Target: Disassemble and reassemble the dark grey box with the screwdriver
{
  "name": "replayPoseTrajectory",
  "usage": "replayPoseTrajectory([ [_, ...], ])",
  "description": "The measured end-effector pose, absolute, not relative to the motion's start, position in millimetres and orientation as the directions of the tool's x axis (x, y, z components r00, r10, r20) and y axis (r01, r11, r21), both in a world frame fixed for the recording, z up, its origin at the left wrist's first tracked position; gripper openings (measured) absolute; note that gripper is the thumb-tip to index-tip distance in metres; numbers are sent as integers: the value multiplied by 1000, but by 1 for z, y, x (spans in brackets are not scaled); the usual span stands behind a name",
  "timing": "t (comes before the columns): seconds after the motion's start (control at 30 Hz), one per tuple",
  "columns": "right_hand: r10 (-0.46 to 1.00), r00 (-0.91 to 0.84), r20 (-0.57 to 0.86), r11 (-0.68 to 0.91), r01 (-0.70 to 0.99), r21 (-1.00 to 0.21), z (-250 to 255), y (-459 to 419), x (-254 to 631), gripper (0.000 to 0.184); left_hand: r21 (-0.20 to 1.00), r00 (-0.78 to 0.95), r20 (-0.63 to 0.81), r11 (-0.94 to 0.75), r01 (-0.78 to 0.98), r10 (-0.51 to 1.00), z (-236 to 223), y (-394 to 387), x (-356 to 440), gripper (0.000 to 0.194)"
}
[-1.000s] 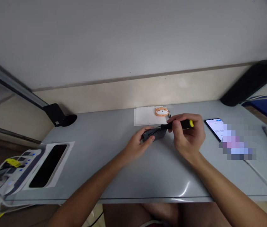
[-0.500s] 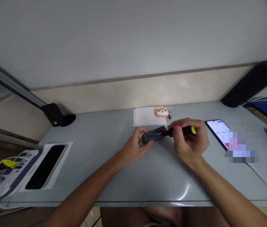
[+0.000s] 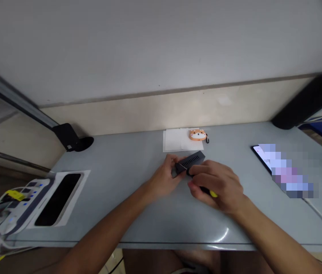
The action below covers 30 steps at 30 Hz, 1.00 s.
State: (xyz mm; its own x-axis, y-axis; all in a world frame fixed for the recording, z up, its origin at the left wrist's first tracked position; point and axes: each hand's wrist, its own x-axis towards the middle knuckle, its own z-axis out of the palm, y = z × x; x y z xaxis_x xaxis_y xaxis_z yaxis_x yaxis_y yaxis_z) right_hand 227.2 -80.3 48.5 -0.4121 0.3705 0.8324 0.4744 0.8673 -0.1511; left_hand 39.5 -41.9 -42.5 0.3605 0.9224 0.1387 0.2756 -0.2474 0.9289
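My left hand point(image 3: 166, 177) is closed around the left end of a small dark grey box point(image 3: 193, 159) with a row of vent slots, holding it just over the grey desk. In my right hand point(image 3: 220, 184) is a screwdriver point(image 3: 206, 190) with a black and yellow handle, its grip partly covered by my fingers. The thin metal shaft points up and left, and its tip is at or very near the left end of the slotted face. I cannot tell whether the tip sits in a screw.
Behind the box, an orange animal-faced case point(image 3: 198, 134) lies on white paper point(image 3: 175, 140). At right a phone point(image 3: 262, 158), partly pixelated, trails a white cable. To the left are a dark phone point(image 3: 59, 198) on paper and a power strip point(image 3: 26, 209) with several cables.
My right hand has turned over and moved toward me and left, so the screwdriver's handle now points down and right. The box has tilted slightly in my left hand.
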Motion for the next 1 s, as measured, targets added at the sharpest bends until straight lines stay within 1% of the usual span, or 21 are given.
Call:
replayPoseTrajectory([
  [0.07,439,-340,831,835,496,-238,50,-77,224,17,910,371,160,-282,303,915,-40,-42,39,34],
  [0.13,512,-245,823,790,511,-339,54,-69,220,12,901,381,197,-320,293,903,-39,-41,39,35],
  [0.2,561,-215,799,766,502,-402,61,-59,217,9,900,384,227,-344,270,895,-40,-39,40,40],
  [0.27,597,-310,740,781,437,-446,71,-48,215,5,908,393,224,-338,248,892,-41,-38,40,45],
  [0.37,698,-427,574,713,347,-609,87,-34,212,6,924,437,202,-318,212,877,-42,-37,41,46],
  [0.43,718,-452,529,678,285,-677,92,-28,212,6,927,448,203,-319,200,871,-41,-38,40,41],
  [0.5,736,-424,527,645,206,-736,90,-25,212,6,921,440,216,-331,203,872,-41,-39,41,36],
  [0.57,763,-354,541,602,84,-794,83,-22,212,10,910,428,236,-353,216,872,-40,-40,41,35],
  [0.6,778,-308,548,576,1,-817,77,-21,212,15,905,426,240,-359,227,872,-39,-40,41,35],
  [0.67,822,-236,518,491,-168,-855,65,-17,211,30,900,415,235,-358,249,879,-39,-41,42,34],
  [0.7,849,-196,491,449,-223,-865,60,-15,209,36,900,412,225,-350,259,883,-39,-41,42,34],
  [0.73,875,-145,461,421,-242,-874,56,-13,208,41,899,412,216,-344,269,885,-39,-41,42,33],
  [0.8,885,-49,462,445,-201,-873,51,-11,207,48,897,419,207,-343,279,884,-38,-41,41,33],
  [0.87,871,-5,492,488,-108,-866,51,-10,206,47,897,426,212,-348,272,880,-38,-40,41,32],
  [0.97,852,-40,522,523,7,-853,56,-12,210,52,898,416,207,-341,278,886,-37,-41,41,31],
  [1.0,848,-50,527,529,35,-848,58,-12,213,50,894,412,198,-336,295,889,-38,-41,41,31],
])
